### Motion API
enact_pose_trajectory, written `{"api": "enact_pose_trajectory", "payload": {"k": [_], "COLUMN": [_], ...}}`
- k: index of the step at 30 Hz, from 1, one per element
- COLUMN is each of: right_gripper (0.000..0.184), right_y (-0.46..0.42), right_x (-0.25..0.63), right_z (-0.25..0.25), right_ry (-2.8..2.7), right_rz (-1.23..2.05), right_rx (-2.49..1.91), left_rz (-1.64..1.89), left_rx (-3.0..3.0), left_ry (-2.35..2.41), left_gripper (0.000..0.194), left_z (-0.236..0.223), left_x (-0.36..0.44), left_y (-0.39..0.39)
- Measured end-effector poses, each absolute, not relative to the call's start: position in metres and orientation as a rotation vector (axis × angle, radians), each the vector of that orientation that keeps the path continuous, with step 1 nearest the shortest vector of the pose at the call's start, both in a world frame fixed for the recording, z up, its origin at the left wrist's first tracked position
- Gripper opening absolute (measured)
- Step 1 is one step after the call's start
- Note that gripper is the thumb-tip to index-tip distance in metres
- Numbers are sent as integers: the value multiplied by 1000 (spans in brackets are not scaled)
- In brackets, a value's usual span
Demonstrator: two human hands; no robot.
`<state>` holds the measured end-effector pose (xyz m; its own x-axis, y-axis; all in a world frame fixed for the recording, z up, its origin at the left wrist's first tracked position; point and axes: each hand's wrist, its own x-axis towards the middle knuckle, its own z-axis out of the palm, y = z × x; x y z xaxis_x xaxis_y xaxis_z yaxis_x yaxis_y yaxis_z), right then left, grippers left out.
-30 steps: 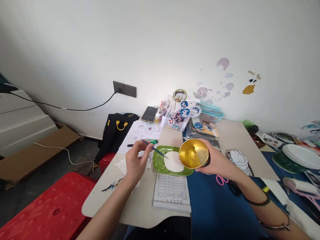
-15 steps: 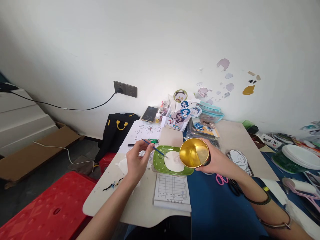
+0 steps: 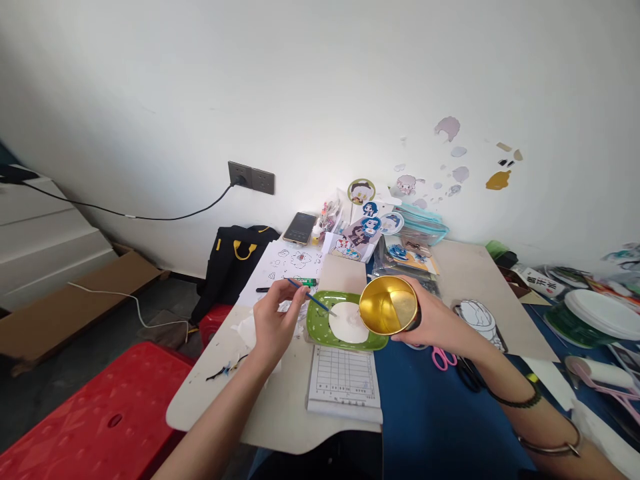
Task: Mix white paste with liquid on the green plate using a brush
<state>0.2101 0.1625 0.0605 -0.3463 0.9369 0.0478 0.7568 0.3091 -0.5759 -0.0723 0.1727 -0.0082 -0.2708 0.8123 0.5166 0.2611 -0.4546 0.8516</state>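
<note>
My left hand (image 3: 277, 317) is closed around a thin blue paintbrush (image 3: 317, 303). Its pale tip points down to the right and meets or hovers just over a white round area (image 3: 347, 327) on a green patterned tray (image 3: 320, 333); which of the two I cannot tell. With my right hand (image 3: 433, 313) I grip a can (image 3: 387, 307) from its right side. The can is tilted with its gold inside facing me, over the tray's right part. Most of its outside is hidden.
A lined notepad (image 3: 344, 383) lies just before the tray. Pink-handled scissors (image 3: 444, 359) sit right of it. Behind are drawing sheets (image 3: 287, 260), a phone (image 3: 300, 228) and cut-out stickers (image 3: 370, 227). A white-lidded tub (image 3: 607, 310) stands far right, a red stool (image 3: 100, 413) at left.
</note>
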Motion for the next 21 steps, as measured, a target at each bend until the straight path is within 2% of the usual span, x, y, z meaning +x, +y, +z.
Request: {"api": "enact_pose_trajectory", "payload": {"k": [21], "right_gripper": [92], "right_y": [163], "right_x": [210], "right_z": [65], "right_ry": [-2204], "right_rz": [691], "right_rx": [-1541], "left_rz": [1787], "left_rx": [1601], "left_ry": [1320], "left_gripper": [16], "left_z": [-9], "left_x": [-73], "left_y": [174]}}
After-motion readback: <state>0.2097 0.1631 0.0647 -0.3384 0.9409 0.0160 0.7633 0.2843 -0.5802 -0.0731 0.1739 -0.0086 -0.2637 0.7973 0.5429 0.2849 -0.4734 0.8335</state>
